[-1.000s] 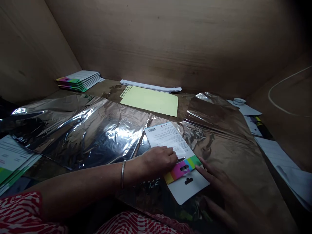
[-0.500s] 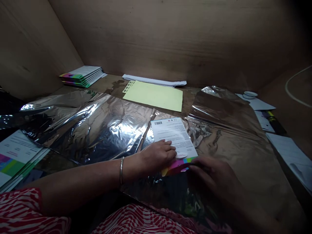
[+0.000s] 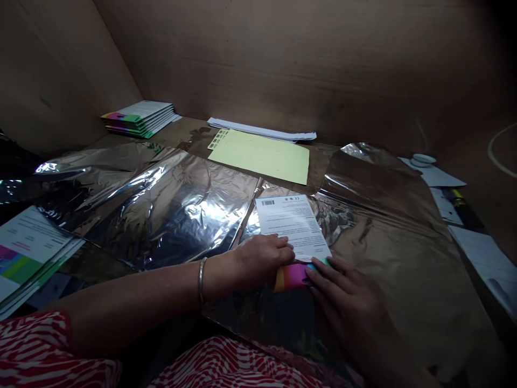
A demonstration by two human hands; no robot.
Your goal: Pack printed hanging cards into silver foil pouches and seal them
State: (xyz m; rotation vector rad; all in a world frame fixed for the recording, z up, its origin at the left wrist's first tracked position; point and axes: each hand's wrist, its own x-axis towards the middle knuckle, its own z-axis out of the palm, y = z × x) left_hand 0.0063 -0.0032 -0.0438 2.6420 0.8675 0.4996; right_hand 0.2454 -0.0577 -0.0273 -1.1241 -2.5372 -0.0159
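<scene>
Beneath curled left hand [image 3: 264,260], grip unclear, printed card [image 3: 291,226]; right hand [image 3: 352,295] flattened, touching it.

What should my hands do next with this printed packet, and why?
Probably run the right hand's fingers along the coloured end to press it flat: they lie across one side of it, while the left hand rests on the printed packet and could steady it.
</scene>
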